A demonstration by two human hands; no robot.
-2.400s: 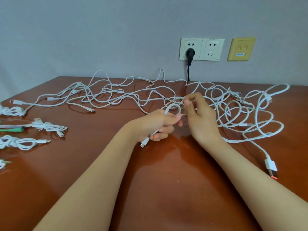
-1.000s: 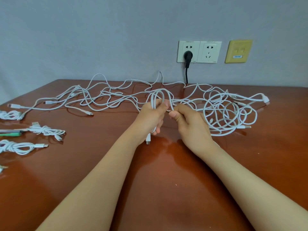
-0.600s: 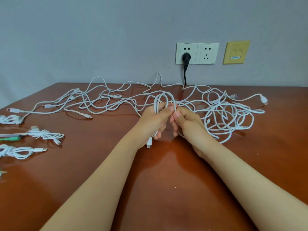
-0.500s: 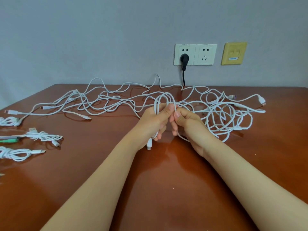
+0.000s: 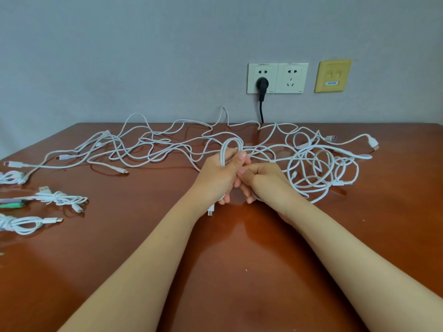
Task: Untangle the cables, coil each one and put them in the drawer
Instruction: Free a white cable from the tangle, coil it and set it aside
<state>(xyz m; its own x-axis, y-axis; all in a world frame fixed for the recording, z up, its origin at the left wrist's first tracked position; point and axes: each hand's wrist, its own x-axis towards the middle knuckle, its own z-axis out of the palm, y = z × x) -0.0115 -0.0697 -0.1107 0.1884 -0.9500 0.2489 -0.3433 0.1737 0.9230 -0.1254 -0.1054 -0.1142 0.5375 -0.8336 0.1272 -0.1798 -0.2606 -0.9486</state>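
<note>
Three coiled white cables lie at the left edge of the brown table. The far coiled cable lies farthest from the person. The middle coiled cable has a USB plug pointing left, and a green object too cropped to identify lies just beside it. The near coiled cable has its connector pointing right.

Beyond them a loose spread of white cables runs across the tabletop towards the centre, with several connectors lying free at its left end.

At the centre the left hand is held upright. Its fingers and thumb are curled round the looped cable, which stands in a narrow arch above the fist. That cable's small connector hangs below the hand, just above the table. The right hand touches the left, knuckles up and fingers curled in. It seems to pinch a strand of the same cable, which comes out beneath it and trails right.

That strand joins a dense knot of white cables resting on the table just beside the right hand. Two USB plugs stick out at the knot's far right.

On the grey wall behind, a black plug sits in the left half of a white double socket. Its black cord drops behind the table. A yellow wall plate is mounted to the right of the socket.
</note>
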